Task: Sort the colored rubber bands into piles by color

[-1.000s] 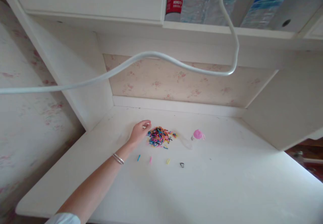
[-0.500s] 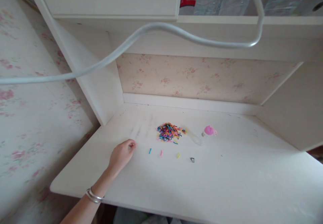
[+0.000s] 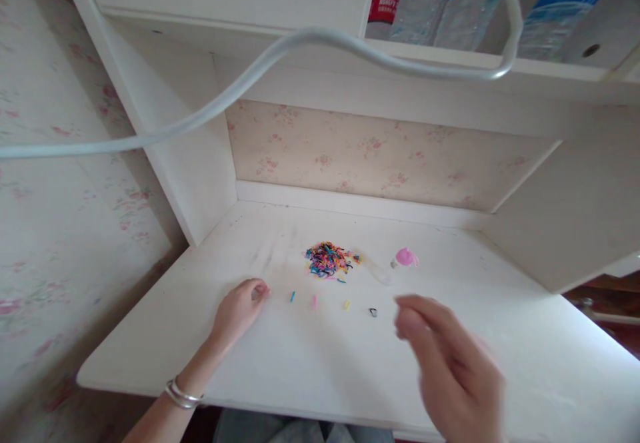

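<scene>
My left hand [image 3: 239,310] rests on the white desk [image 3: 310,370], its fingertips pinched together left of a row of single small bands: blue [image 3: 293,296], pink [image 3: 315,302], yellow [image 3: 346,305] and black [image 3: 373,312]. What the pinch holds is too small to see. Behind the row lies a pile of colourful small rubber bands [image 3: 327,260]. My right hand [image 3: 450,370] hovers blurred over the desk's front right, fingers loosely stretched toward the black band, holding nothing.
A small clear bottle with a pink cap [image 3: 404,258] lies right of the pile. A white cable [image 3: 300,36] hangs across the view in front of the shelf. Water bottles [image 3: 425,3] stand on the shelf above. Desk side panels close in left and right.
My left hand pulled back from the pile to the desk left of the blue band and stays there. My right hand has come into view at the lower right.
</scene>
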`<state>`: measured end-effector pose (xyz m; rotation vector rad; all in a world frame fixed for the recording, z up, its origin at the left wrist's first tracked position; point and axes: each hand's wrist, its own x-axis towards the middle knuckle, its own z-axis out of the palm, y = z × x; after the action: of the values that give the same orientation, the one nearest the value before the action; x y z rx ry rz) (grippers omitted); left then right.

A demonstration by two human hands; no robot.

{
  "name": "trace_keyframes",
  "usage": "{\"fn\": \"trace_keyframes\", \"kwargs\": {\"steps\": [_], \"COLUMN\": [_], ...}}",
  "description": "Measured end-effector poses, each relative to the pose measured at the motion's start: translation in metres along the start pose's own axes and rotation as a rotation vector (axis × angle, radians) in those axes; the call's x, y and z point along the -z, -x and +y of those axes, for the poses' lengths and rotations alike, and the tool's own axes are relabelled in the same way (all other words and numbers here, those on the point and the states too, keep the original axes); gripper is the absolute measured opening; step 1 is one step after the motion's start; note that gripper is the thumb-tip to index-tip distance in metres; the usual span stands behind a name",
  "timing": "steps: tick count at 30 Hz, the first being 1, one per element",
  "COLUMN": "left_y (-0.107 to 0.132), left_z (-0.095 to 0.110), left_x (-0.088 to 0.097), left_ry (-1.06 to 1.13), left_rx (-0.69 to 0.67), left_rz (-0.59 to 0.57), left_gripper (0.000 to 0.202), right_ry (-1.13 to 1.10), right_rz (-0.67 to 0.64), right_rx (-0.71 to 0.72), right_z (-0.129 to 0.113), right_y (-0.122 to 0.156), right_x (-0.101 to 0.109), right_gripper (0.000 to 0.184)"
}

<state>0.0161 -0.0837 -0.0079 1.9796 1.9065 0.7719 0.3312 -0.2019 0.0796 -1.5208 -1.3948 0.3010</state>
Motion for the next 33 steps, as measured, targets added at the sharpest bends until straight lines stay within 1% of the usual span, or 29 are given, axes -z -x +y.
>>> {"fn": "trace_keyframes", "kwargs": {"steps": [2,4,6,9,12,15,19,24,29,33], "left_y": [0.010,0.024,0.038,0.053,0.056,0.053,0.051,0.052,0.054,0.053], "left_z": [0.000,-0.001,-0.004,-0.009,-0.010,-0.009,-0.008,-0.009,-0.007,-0.005], "left_x": [0.002,0.003,0.002,0.000,-0.002,-0.003,-0.005,-0.006,-0.003,-0.003], "left_ry": [0.036,0.102,0.167,0.220,0.242,0.234,0.207,0.182,0.172,0.169], "left_rx": [-0.004,-0.014,-0.008,0.018,0.012,-0.025,-0.064,-0.077,-0.093,-0.095], "left_rz": [0.001,-0.003,0.012,0.073,0.083,0.059,0.056,0.072,0.059,0.066], "left_gripper": [0.034,0.041,0.038,0.028,0.024,0.023,0.022,0.023,0.023,0.024], "right_ry": [0.147,0.339,0.499,0.687,0.781,0.793,0.808,0.823,0.824,0.737], "right_rz": [-0.213,-0.408,-0.493,-0.554,-0.564,-0.562,-0.582,-0.583,-0.502,-0.405], "right_rx": [0.055,0.075,0.056,0.096,0.148,0.177,0.224,0.260,0.232,0.265], "right_z": [0.004,0.017,0.034,0.055,0.062,0.063,0.066,0.067,0.060,0.050], "right_y": [-0.038,-0.063,-0.075,-0.078,-0.080,-0.086,-0.091,-0.092,-0.085,-0.073], "right_x": [-0.028,-0.055,-0.076,-0.096,-0.108,-0.116,-0.120,-0.122,-0.120,-0.121], "right_gripper": [0.026,0.027,0.026,0.027,0.028,0.030,0.029,0.027,0.035,0.034]}}
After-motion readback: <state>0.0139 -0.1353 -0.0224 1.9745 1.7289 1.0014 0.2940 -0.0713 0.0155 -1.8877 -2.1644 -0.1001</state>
